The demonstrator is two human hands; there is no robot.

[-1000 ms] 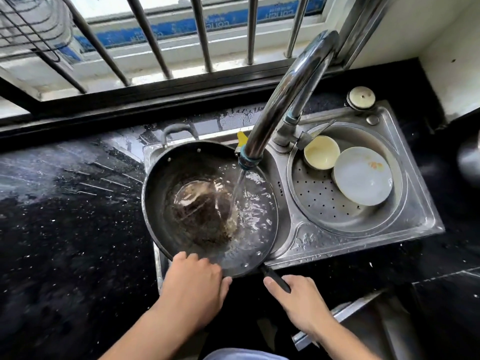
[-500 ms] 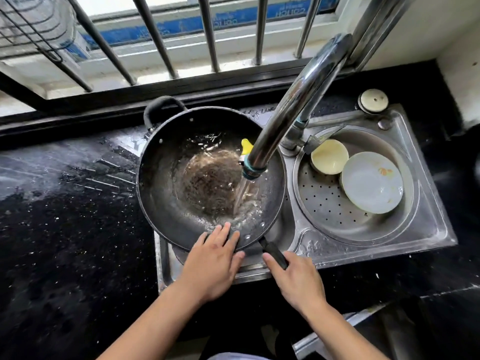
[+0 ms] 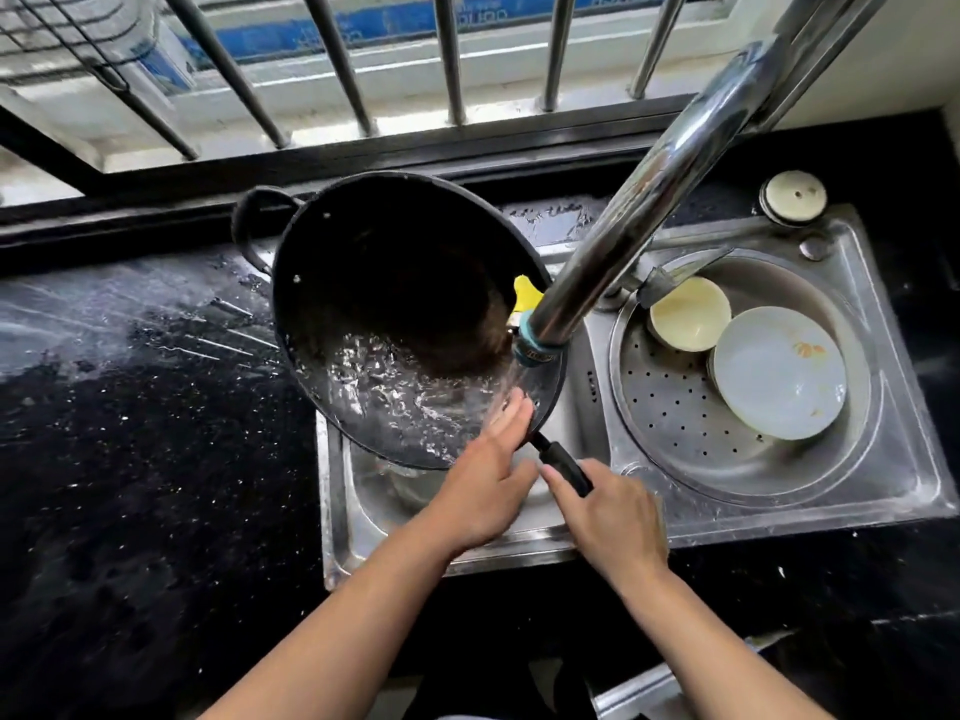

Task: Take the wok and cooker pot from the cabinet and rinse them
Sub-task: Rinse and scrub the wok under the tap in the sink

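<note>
A large black wok (image 3: pixel 395 304) is tilted steeply over the left sink basin (image 3: pixel 363 491), its far side raised toward the window and water pooled at its near rim. The chrome tap (image 3: pixel 649 210) runs water onto the wok's near right rim. My right hand (image 3: pixel 613 522) grips the wok's long black handle (image 3: pixel 563 465). My left hand (image 3: pixel 483 485) lies with straight fingers on the near rim, under the water stream. The cooker pot is not in view.
The right basin (image 3: pixel 675 449) holds a cream bowl (image 3: pixel 691 314) and a white plate (image 3: pixel 779 371). A wet black counter (image 3: pixel 130 433) spreads to the left. Window bars (image 3: pixel 343 65) and a sill stand behind the sink. A round plug (image 3: pixel 793 195) sits at the sink's back corner.
The wok has been lifted by its handle and tipped up steeply, so the water ran to its near rim. My left hand slid right along the rim into the stream.
</note>
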